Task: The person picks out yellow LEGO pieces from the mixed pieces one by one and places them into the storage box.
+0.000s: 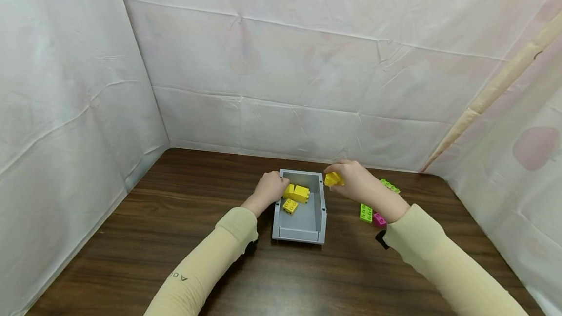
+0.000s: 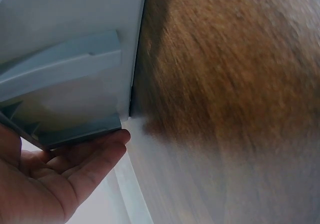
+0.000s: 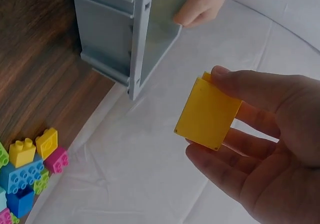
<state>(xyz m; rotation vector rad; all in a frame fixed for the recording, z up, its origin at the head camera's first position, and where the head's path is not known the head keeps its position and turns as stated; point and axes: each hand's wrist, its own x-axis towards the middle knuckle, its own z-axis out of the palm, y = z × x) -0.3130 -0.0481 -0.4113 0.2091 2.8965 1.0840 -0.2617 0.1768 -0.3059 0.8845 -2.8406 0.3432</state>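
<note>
A grey plastic bin (image 1: 298, 236) stands on the table. Inside it are a few yellow toy bricks (image 1: 301, 194), one with its studs up near the front. At the bin's far left side my left hand (image 1: 270, 189) grips the wall, thumb over the rim, fingers along the outside in the left wrist view. My right hand (image 1: 353, 182) pinches a yellow brick (image 3: 207, 114) between thumb and fingers. It is held up just right of the bin's far right corner, apart from the wall.
To the right, partly hidden by my right forearm, lie loose bricks: green ones (image 1: 366, 212) and a magenta one (image 1: 379, 219). The right wrist view also shows blue bricks (image 3: 21, 202) and yellow bricks (image 3: 47, 143) there. White sheeting (image 1: 263, 62) walls the table's back and sides.
</note>
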